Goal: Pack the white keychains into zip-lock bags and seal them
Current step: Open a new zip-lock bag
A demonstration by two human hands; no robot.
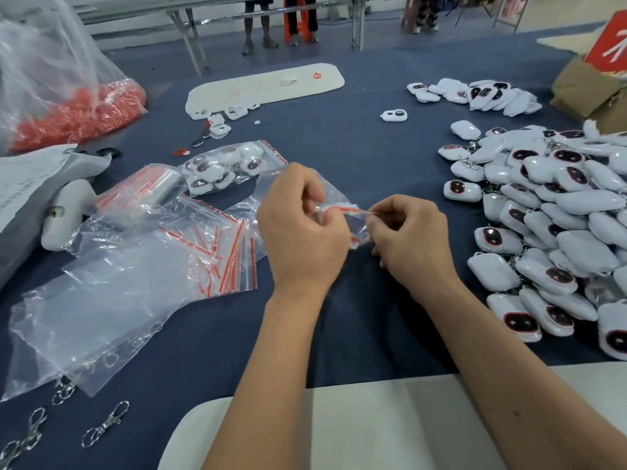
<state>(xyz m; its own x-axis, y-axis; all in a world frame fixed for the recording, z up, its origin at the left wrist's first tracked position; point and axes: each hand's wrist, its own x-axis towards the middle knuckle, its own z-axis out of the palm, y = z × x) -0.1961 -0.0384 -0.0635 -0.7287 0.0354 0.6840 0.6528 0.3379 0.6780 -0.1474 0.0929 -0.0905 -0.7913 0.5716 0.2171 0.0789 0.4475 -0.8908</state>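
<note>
Head view, hands: the left hand [303, 228] and the right hand [409, 232] meet over the blue table [339, 147], each with fingers curled, pinching the red-striped mouth of one small clear bag [339, 212] stretched between them.
Bag in hand: it looks empty as far as I can tell; whether the mouth is being pulled open or pressed closed I cannot tell.
Done so far: just beyond the left hand lies a filled bag [230, 166] holding several white keychains; whether its strip is sealed cannot be read.
Left to do: a large heap of keychains [549, 215] lies to the right of the right hand, and a smaller pile [481, 95] sits well beyond it, so I judge the task to be at an early stage, with most of the packing ahead.
Supplies: a loose spread of empty bags [190, 245] lies left of the left hand, with metal clips [107, 424] nearer the body on that side.
Open room: bare cloth shows beyond the two hands and below the wrists; a reach rightward to the heap looks unobstructed.
Edges: the near table edge runs under the forearms; the heap crowds the right side, and the bag spread and a big sack of red pieces [78, 113] crowd the left.
</note>
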